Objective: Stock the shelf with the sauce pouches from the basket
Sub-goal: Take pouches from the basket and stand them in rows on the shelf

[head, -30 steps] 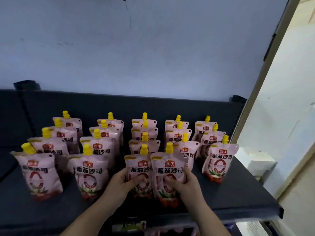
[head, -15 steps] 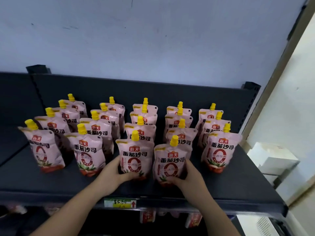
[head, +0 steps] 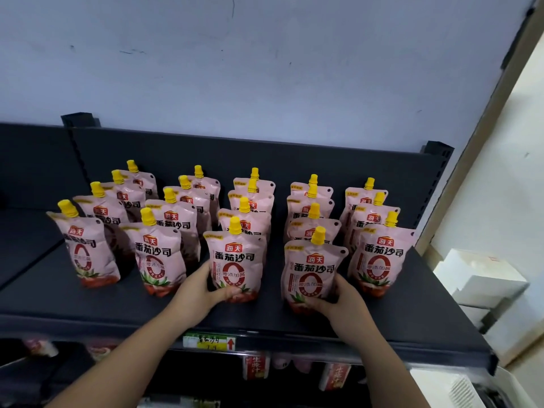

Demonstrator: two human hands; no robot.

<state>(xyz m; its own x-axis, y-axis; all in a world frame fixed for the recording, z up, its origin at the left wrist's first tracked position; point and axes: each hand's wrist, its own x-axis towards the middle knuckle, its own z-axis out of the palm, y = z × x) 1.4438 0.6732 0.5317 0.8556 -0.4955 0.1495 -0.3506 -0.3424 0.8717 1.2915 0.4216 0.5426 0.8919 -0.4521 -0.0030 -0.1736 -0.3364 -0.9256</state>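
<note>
the dark shelf (head: 412,316) carries the sauce pouches (head: 159,254) upright in five columns running front to back, yellow caps up. the basket is not in view.

we find two pouches in hand. the centre front pouch (head: 235,260) and the fourth-column front pouch (head: 313,270) both stand on the shelf near its front edge, long axis close to vertical, apart from each other.

the left hand (head: 200,290) grips the centre front pouch at its lower left edge, thumb across the printed base. the right hand (head: 341,301) grips the fourth-column front pouch at its lower right edge, thumb along the bottom.

each pouch lies straight ahead of its own hand, in line with its column. we judge that the coming move is a short push or release along that line, with no crossing of arms needed.

a price label (head: 209,343) sits on the shelf's front lip.
</note>
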